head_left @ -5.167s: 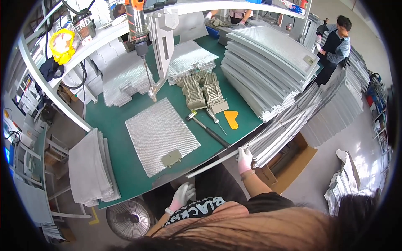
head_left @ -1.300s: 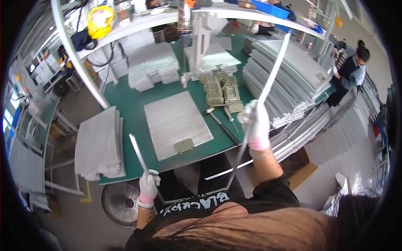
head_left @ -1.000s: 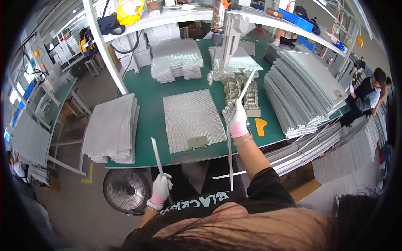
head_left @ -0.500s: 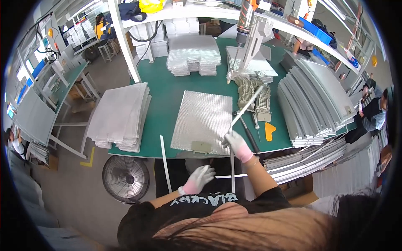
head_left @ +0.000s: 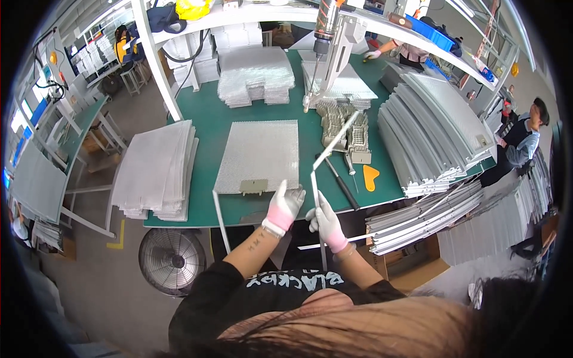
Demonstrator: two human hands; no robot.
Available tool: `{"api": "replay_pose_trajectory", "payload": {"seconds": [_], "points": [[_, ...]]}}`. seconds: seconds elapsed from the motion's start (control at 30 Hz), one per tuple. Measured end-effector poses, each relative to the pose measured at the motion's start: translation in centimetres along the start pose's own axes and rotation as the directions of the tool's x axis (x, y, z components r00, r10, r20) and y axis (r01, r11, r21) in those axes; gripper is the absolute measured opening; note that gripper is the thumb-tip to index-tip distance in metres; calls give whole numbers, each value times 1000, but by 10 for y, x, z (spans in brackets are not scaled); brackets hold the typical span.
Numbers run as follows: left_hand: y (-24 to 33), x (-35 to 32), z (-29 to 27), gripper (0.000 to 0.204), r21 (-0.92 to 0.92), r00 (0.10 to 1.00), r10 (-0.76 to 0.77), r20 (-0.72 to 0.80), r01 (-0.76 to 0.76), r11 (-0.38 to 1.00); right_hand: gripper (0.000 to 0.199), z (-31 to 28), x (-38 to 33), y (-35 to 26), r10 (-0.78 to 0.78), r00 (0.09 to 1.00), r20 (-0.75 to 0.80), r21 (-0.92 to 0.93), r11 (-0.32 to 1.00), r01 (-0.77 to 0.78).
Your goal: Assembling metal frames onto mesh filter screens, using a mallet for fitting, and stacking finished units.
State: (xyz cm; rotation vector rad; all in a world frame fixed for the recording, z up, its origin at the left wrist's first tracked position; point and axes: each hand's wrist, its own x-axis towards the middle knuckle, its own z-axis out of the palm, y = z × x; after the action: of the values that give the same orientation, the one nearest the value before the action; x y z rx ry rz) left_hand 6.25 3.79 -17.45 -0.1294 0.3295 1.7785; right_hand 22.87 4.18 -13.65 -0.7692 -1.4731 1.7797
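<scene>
A bent white strip rises, tilted, over the near edge of the desk, right of the mesh panel. The right hand, reaching forward, pinches it. The left hand, fingers loosely extended, reaches to the panel's near right corner; contact is unclear. The strip's lower end blurs into dark clothing.

The right fingers hold a white strip beside the silvery mesh panel

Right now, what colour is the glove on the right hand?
The right hand wears a white glove with a pink cuff; best seen in the head view.
</scene>
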Motion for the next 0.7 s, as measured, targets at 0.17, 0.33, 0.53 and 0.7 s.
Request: {"api": "replay_pose_trajectory", "payload": {"seconds": [0.17,0.33,0.53,0.7], "points": [[-4,33,-10,27,-1,998,-41,54,41,999,55,10,21,5,98,994,56,234,966,-109],[-6,24,4,16,172,995,-9,101,-8,985,57,5,21,10,113,987,110,345,927,-144],[-5,23,8,17,260,996,83,44,-92,961,56,7,15,9,125,982,142,374,912,-170],[-14,18,9,24,313,986,156,67,-169,935,55,11,28,-2,107,994,16,17,994,-107]]}}
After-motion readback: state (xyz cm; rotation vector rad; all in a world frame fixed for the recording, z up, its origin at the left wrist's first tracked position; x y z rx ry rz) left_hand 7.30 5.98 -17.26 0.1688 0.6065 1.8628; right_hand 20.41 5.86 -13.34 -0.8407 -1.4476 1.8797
